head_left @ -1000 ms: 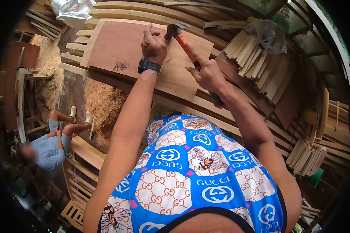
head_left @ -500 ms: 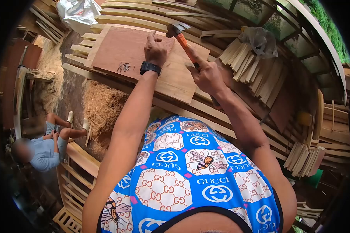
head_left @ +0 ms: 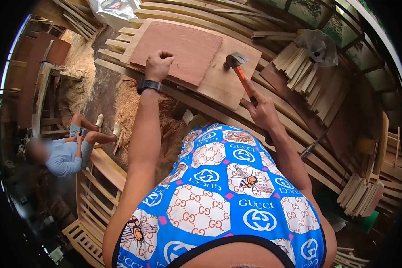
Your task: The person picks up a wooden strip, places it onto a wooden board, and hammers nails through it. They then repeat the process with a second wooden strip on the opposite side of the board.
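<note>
My left hand [head_left: 158,66], with a black watch [head_left: 149,85] on the wrist, is over the left part of a reddish-brown board [head_left: 187,47]. Its fingers are curled together, and whatever they hold is hidden. The board lies on a larger pale plywood sheet [head_left: 230,85]. My right hand [head_left: 264,110] grips the orange-and-black handle of a claw hammer [head_left: 240,73]. The hammer's head is over the right part of the plywood, beside the board. The small pile of nails seen earlier on the board is now out of sight near my left hand.
Long timber strips [head_left: 295,114] run under the plywood. At the right lie stacked wood slats [head_left: 308,76] with a clear plastic bag [head_left: 319,47]. Sawdust [head_left: 129,105] covers the ground at left, where a person [head_left: 64,154] sits by a slatted wooden piece [head_left: 107,167].
My left hand has moved left and nearer on the board, over where the nails lay. My right hand has drawn the hammer away from the board's edge. The view has shifted too.
</note>
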### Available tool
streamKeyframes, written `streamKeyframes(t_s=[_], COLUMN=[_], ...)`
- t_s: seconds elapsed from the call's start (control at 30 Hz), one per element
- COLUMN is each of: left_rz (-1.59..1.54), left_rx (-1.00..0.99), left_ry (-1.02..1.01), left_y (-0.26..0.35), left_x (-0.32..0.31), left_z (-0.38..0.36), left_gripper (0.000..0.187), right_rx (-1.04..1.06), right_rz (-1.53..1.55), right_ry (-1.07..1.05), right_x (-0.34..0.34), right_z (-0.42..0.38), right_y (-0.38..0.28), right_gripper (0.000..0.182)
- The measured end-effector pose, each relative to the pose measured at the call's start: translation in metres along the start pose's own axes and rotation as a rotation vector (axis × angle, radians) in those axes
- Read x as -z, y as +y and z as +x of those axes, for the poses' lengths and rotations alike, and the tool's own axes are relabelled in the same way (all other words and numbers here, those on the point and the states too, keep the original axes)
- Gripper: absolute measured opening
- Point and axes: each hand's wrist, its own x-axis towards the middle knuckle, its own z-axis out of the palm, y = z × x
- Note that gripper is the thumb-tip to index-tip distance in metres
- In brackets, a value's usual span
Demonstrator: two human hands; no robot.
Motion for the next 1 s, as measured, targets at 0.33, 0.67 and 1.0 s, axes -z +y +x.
streamKeyframes(t_s=[0.33,0.67,1.0], left_rz=[0.231,0.551,-0.091], left_rx=[-0.376,-0.76,-0.168], left_ry=[-0.263,-0.398,-0.334], left_y=[-0.027,-0.023,-0.006], left_x=[0.015,0.018,0.008], left_z=[0.013,0.035,-0.015], left_gripper=[0.014,0.008,0.019], right_rx=[0.074,0.003,0.049], right_rz=[-0.018,-0.032,0.01], right_ry=[-0.016,-0.069,-0.016], right_x=[0.0,-0.001,-0.01], right_z=[-0.001,0.007,0.012], right_y=[-0.01,-0.021,-0.027], right_gripper=[0.081,0.078,0.08])
